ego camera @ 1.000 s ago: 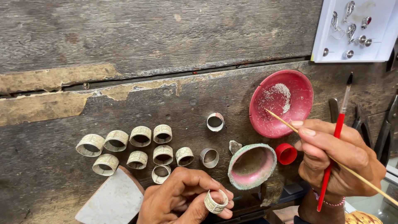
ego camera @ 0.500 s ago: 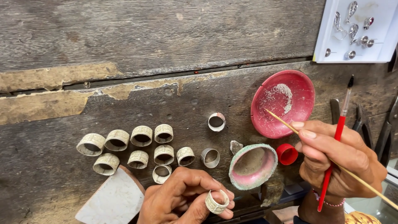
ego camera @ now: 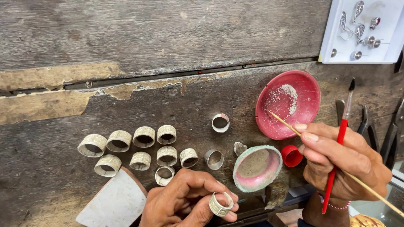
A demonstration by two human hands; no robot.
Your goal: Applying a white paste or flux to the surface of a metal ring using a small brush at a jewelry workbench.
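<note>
My left hand [ego camera: 185, 201] pinches a wide patterned silver ring [ego camera: 219, 206] between thumb and fingers at the bottom centre. My right hand [ego camera: 343, 162] grips a thin wooden stick [ego camera: 283, 122] and a red-handled paintbrush [ego camera: 340, 138] together. The stick's tip rests inside a tilted red dish [ego camera: 290, 105] that holds pale granules. Below it sits a pink bowl with a green crusted rim [ego camera: 256, 167], between my two hands.
Several patterned silver rings [ego camera: 143, 147] lie in rows on the worn wooden bench, with two plain bands [ego camera: 213, 159] to their right. A small red cap [ego camera: 291, 155], a pale stone slab [ego camera: 112, 206], dark pliers [ego camera: 389, 134] and a white tray of jewellery [ego camera: 362, 29] surround them.
Almost nothing differs. The view has shifted slightly, and my right hand with the stick and brush has edged a little upward.
</note>
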